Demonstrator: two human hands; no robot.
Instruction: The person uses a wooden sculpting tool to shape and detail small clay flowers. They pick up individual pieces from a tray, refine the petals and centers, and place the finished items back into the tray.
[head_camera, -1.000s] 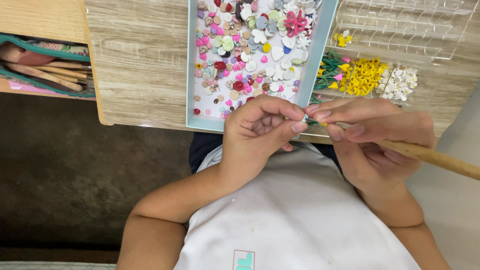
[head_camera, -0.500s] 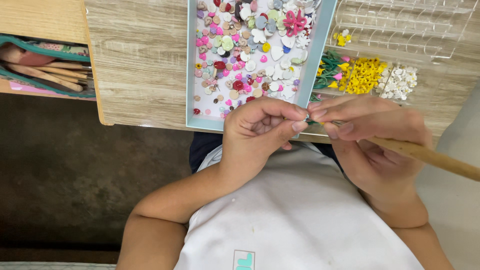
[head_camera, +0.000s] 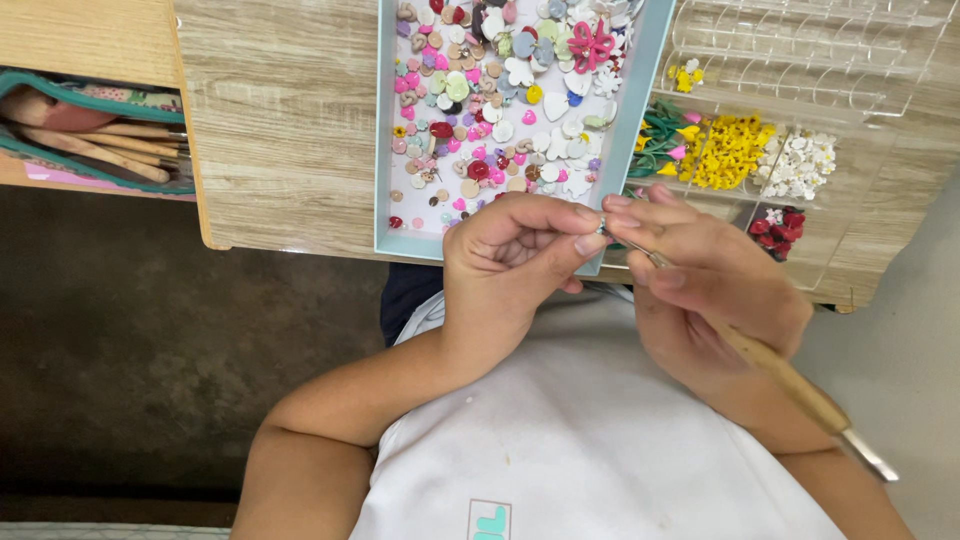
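A light-blue tray (head_camera: 625, 130) of small pieces is sitting at the desk's near edge; right of it, a clear box (head_camera: 850, 90) is lying. Far left, a teal pouch (head_camera: 60, 90) is resting.

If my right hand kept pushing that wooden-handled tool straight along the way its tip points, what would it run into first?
Most likely the left hand: the tool in the right hand points at the left fingertips, which it nearly touches. Beyond lies the light blue tray, though depth is unclear.

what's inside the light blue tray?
The light blue tray holds many small pink, white, red and tan decorative pieces. Its near corner is covered by the left hand.
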